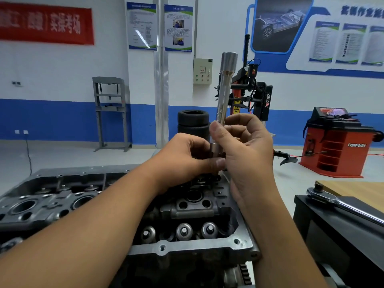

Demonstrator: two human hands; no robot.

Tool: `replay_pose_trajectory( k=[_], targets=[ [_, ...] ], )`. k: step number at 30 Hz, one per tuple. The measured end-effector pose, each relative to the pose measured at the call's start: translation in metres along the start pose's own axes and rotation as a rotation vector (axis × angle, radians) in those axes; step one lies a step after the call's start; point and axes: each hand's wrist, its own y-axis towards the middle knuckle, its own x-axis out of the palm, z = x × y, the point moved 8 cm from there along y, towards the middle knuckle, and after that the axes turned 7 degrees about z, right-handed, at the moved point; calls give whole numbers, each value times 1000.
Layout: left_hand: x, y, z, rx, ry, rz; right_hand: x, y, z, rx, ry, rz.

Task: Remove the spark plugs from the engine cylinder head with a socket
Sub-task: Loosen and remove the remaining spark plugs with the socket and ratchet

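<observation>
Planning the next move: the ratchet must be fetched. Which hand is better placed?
Probably the right hand: the ratchet lies on its side, while the left hand can keep holding the socket.

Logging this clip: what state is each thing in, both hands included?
long socket: lifted above the engine, upright, slightly tilted
right hand: grips the socket's shaft
left hand: pinches the socket's lower end
cylinder head: uncovered, valve gear exposed
ratchet wrench: lying unused on the stand to the right
spark plug: cannot tell whether one is in the socket
</observation>
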Motion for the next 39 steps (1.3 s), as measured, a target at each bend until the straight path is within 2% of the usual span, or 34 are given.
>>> replay_pose_trajectory(
  k=[4,11,16,24,29,33,39],
  targets=[
    [5,0,-2,-40,-74,-49,2,2,3,0,9,-21],
    [1,0,5,58,-19,-12,6,-1,3,20,-3,-64],
    [3,1,-2,-34,-77,-30,5,0,5,47,34,-44],
    [3,-1,4,33,9,-21,4,-1,3,25,-27,-41],
    [4,-3,3,-11,-39,-45,2,-1,4,42,4,-35],
    [3,-1,3,26,-6,-20,8,-1,7,95,59,-53],
    [2,0,7,60,5,-17,5,-1,1,3,-17,-53]
  ],
)
